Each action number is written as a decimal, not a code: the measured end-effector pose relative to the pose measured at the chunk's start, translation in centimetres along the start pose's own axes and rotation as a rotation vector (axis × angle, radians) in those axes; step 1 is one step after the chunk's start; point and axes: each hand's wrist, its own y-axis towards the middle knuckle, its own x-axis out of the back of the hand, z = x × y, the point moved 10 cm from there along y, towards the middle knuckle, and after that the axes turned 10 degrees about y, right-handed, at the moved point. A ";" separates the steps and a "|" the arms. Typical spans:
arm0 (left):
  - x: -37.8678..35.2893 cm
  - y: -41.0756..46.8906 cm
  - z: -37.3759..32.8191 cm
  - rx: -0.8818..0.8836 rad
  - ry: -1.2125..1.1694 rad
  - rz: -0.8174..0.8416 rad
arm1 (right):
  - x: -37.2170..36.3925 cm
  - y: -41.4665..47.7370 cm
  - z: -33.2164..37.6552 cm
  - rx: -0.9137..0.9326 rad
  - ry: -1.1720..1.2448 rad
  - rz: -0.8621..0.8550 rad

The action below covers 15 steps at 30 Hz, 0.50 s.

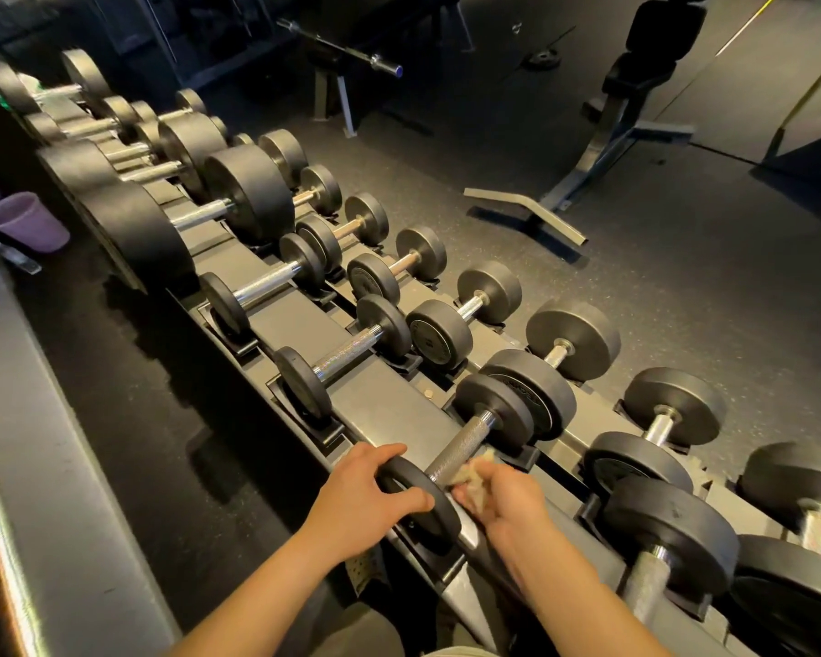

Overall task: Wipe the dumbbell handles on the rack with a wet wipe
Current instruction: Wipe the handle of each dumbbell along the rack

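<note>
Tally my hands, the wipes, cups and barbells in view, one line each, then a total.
Hands: 2, left hand gripping a dumbbell, right hand
Wipes: 1, a wipe in the right hand
Cups: 1, a purple cup
Barbells: 1, a barbell at the back
Total: 5

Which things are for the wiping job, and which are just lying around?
For the job: crumpled pale wet wipe; black dumbbell with knurled steel handle; grey metal rack.
Just lying about: purple plastic cup; chrome barbell; black padded bench.
</note>
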 end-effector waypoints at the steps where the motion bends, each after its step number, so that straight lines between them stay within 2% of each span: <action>1: 0.0 0.0 0.0 0.000 -0.005 0.005 | -0.1 0.8 0.6 -0.009 0.103 -0.017; 4: -0.1 -0.2 -0.2 0.004 -0.018 0.013 | -0.9 2.2 2.7 -0.005 0.334 -0.043; 7: -0.1 -0.2 -0.3 0.004 0.012 0.003 | -2.3 1.2 1.8 0.024 0.379 -0.045; 11: -0.3 -0.1 -0.1 0.000 0.011 -0.018 | -2.8 0.3 -1.6 -0.029 0.221 -0.037; 15: -0.5 0.0 0.1 -0.003 0.030 -0.024 | -1.3 -0.8 -2.5 -0.041 -0.060 -0.017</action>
